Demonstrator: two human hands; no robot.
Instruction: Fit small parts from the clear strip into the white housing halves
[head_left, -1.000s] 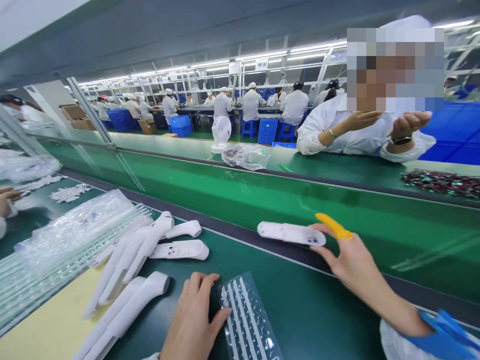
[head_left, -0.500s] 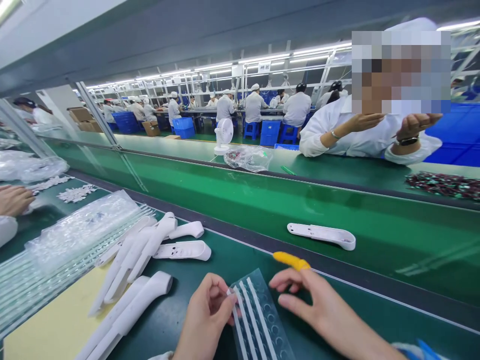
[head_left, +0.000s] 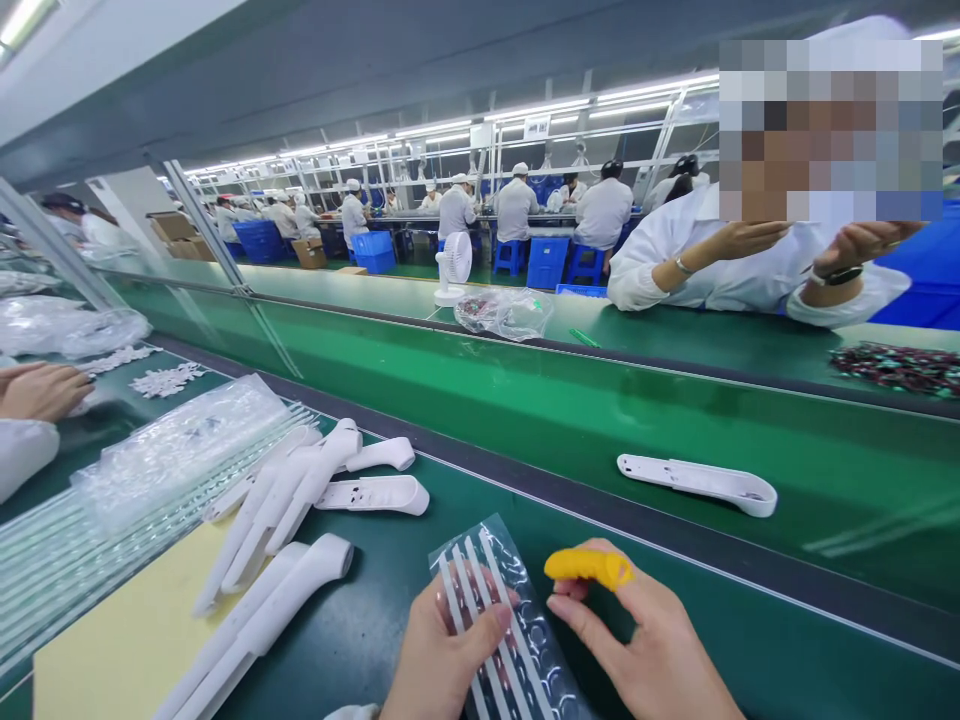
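My left hand is closed around a clear plastic sheet that carries white strips and rows of round clear shapes. Its thumb lies on top of the strips, and the fingers show through from beneath. Just right of the sheet is my right hand, a yellow finger cover on its index finger. The fingers are curled and the thumb tip comes close against them; whatever may be between them is too small to make out.
White plastic handle-shaped shells lie piled on the left, by a yellow board and clear strips under a plastic bag. Another white shell sits on the green belt. A co-worker's hand is at far left; another person sits opposite.
My left hand has shifted its hold further under the sheet, which tilts more toward the left. My right hand's fingers have drawn together. The shell on the belt appears further right.
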